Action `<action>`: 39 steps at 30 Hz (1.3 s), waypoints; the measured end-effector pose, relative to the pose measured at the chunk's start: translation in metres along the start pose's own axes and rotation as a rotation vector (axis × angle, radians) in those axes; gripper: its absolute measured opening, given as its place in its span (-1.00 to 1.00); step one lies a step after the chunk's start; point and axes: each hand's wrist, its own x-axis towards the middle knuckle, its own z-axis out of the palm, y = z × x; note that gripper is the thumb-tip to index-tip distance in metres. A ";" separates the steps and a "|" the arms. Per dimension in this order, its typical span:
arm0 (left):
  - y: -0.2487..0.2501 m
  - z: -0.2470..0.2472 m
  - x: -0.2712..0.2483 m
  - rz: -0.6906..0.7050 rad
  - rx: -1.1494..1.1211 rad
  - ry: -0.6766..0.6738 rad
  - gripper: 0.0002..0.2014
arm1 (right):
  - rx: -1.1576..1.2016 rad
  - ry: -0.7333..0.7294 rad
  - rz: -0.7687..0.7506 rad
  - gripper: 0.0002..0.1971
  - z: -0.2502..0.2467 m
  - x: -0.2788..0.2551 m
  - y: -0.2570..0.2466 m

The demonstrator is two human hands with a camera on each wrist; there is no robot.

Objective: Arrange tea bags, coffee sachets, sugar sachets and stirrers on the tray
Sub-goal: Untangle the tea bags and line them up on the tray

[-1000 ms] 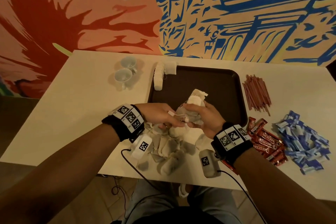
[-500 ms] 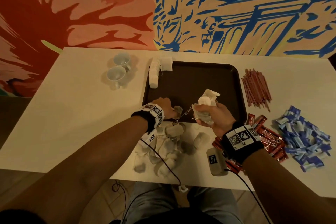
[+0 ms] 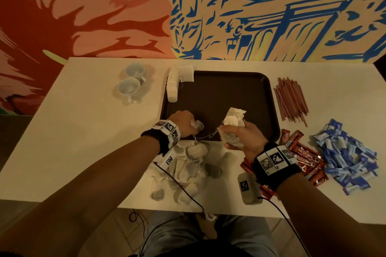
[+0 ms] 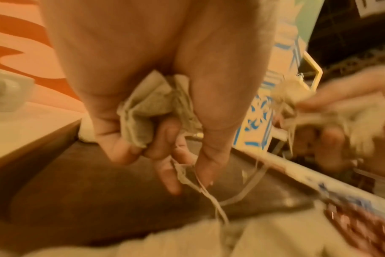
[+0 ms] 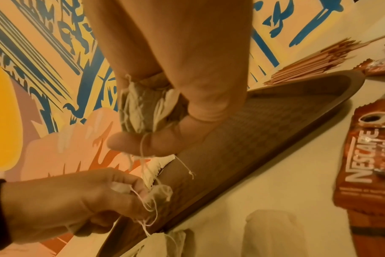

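A dark brown tray [image 3: 246,89] lies on the white table. My left hand [image 3: 186,122] grips one tea bag [image 3: 198,125] over the tray's near left edge; the left wrist view shows that tea bag [image 4: 147,107] crumpled in the curled fingers. My right hand [image 3: 240,133] holds a bunch of tea bags [image 3: 232,120] above the tray's near edge, the bunch [image 5: 143,111] pressed under the thumb. Tangled strings [image 3: 208,135] run between the two hands. A loose heap of tea bags [image 3: 188,169] lies on the table in front of the tray.
A row of white tea bags [image 3: 174,83] stands along the tray's far left edge. Two cups [image 3: 131,83] sit to the left. Right of the tray lie red stirrers [image 3: 291,98], red coffee sachets [image 3: 302,156] and blue sugar sachets [image 3: 346,152].
The hands were together over the heap; now they have drawn apart over the tray's near edge, the left one pulling one tea bag away leftward with strings stretched between.
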 end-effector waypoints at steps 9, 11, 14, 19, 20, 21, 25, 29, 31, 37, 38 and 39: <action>0.002 -0.070 -0.073 0.307 -0.248 -0.026 -0.84 | 0.153 -0.242 -0.076 -0.68 0.019 -0.015 -0.013; 0.007 -0.082 -0.090 0.352 -0.262 -0.066 -0.84 | 0.120 -0.308 -0.099 -0.61 0.029 -0.020 -0.020; 0.014 -0.098 -0.108 0.411 -0.269 -0.069 -0.83 | -0.030 -0.400 -0.114 -0.72 0.041 -0.029 -0.029; 0.018 -0.113 -0.123 0.451 -0.319 -0.008 -0.78 | -0.144 -0.480 -0.169 -0.81 0.052 -0.041 -0.037; 0.017 -0.114 -0.126 0.460 -0.343 0.006 -0.76 | -0.149 -0.469 -0.191 -0.78 0.054 -0.043 -0.038; 0.017 -0.115 -0.129 0.469 -0.375 0.022 -0.74 | -0.140 -0.450 -0.211 -0.76 0.055 -0.044 -0.038; 0.011 -0.118 -0.138 0.439 -0.491 0.178 -0.75 | -0.054 -0.356 -0.278 -0.65 0.056 -0.045 -0.041; -0.002 -0.122 -0.137 0.373 -0.435 0.263 -0.71 | -0.024 -0.330 -0.336 -0.70 0.058 -0.047 -0.043; -0.009 -0.122 -0.134 0.307 -0.383 0.292 -0.69 | -0.003 -0.333 -0.362 -0.73 0.059 -0.049 -0.045; -0.010 -0.128 -0.139 0.161 -0.161 0.188 -0.62 | 0.023 -0.372 -0.431 -0.74 0.065 -0.055 -0.050; -0.007 -0.130 -0.142 0.187 -0.196 0.173 -0.62 | 0.019 -0.374 -0.435 -0.75 0.065 -0.056 -0.051; -0.002 -0.132 -0.146 0.223 -0.259 0.165 -0.63 | 0.018 -0.373 -0.437 -0.76 0.066 -0.056 -0.051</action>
